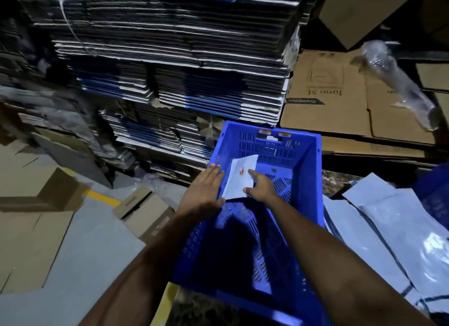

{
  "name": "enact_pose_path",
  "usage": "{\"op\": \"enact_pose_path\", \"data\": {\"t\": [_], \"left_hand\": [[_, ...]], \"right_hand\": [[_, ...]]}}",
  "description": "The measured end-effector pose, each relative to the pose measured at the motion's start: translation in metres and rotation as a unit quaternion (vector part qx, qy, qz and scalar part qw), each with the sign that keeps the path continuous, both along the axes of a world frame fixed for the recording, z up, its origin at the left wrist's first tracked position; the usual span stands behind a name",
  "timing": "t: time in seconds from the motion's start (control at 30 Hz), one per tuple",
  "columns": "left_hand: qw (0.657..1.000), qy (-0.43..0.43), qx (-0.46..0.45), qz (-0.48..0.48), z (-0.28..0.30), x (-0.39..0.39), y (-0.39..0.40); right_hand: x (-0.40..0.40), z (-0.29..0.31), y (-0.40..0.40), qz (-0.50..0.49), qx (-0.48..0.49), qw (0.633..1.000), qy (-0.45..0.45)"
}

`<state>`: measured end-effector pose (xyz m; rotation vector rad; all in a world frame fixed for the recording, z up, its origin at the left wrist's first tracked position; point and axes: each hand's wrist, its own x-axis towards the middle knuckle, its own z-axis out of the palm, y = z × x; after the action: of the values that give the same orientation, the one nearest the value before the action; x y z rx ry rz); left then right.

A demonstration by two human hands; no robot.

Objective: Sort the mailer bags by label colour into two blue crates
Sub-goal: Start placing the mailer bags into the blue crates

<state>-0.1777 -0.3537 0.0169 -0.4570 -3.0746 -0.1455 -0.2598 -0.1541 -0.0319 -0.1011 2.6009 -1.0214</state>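
A blue slatted crate (308,179) stands in front of me on the floor. Inside it lies a white mailer bag (239,177) with a small orange label near its top. My left hand (202,190) is flat with straight fingers at the crate's left rim, beside the bag's left edge. My right hand (261,186) reaches into the crate and rests on the bag's right side, index finger straight, thumb on the lower edge. A second blue crate (437,187) shows only partly at the right edge.
Several white mailer bags (388,228) lie spread to the right of the crate. Tall stacks of flattened cartons (170,70) rise behind. Brown cardboard boxes (340,94) lean at the back right, loose cardboard (36,216) lies left. A yellow floor line (102,196) runs past.
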Motion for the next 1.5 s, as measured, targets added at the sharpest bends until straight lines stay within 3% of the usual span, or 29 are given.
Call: {"op": "enact_pose_path", "data": {"t": [0.3,0.4,0.7,0.77,0.87,1.1,1.2,1.27,1.37,1.5], "left_hand": [[0.999,0.018,-0.041,-0.004,-0.004,0.0,-0.001],[0.999,0.003,-0.044,0.008,0.0,0.003,0.002],[0.999,0.034,-0.005,0.015,0.002,0.018,0.015],[0.998,0.034,0.039,0.042,0.004,0.03,0.036],[0.984,-0.011,0.177,0.023,0.007,0.057,0.088],[0.949,0.002,0.305,-0.073,0.028,0.133,0.251],[0.95,-0.088,0.298,-0.015,0.021,0.146,0.317],[0.951,-0.13,0.261,0.105,0.008,0.144,0.347],[0.903,-0.163,0.295,0.267,-0.014,0.131,0.364],[0.834,-0.18,0.408,0.325,-0.034,0.116,0.369]], "right_hand": [[-0.035,-0.022,-0.012,0.026,0.093,0.995,-0.032],[-0.022,-0.01,0.0,0.04,0.106,0.993,0.011],[0.095,0.075,0.076,-0.027,0.003,0.982,0.186],[0.125,0.083,0.105,-0.074,-0.024,0.971,0.227],[0.166,0.081,0.155,-0.16,-0.064,0.954,0.245],[0.245,0.036,0.269,-0.277,0.023,0.95,0.144],[0.27,0.027,0.298,-0.267,0.013,0.953,0.141],[0.288,0.023,0.315,-0.251,0.006,0.955,0.157],[0.307,0.026,0.334,-0.235,-0.041,0.955,0.174],[0.325,0.04,0.345,-0.182,-0.039,0.96,0.209]]}}
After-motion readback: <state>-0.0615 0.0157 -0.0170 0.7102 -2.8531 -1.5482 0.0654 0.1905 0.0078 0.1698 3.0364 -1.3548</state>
